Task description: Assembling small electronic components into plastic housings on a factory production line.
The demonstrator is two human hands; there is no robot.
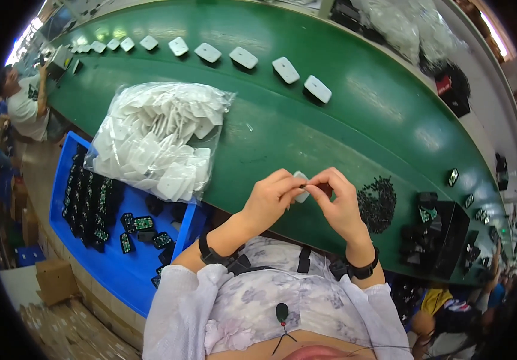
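Note:
Close to the table's front edge, a small white plastic cover (301,197) is held between my hands, partly hidden by the fingers. My left hand (268,198) is closed on the cover from the left side. From the right, my right hand (340,204) pinches thumb against forefinger at the cover's face, on a tiny dark piece that is mostly hidden. A loose pile of small black parts (378,204) lies just right of my right hand. Left of my hands sits a clear plastic bag (162,141) full of similar white covers.
A row of white covers (243,57) runs along the green table (258,114). At the left stands a blue bin (102,264) with black-cased circuit boards (90,204). A black box (444,234) and more black units are at the right. Another person (27,105) works far left.

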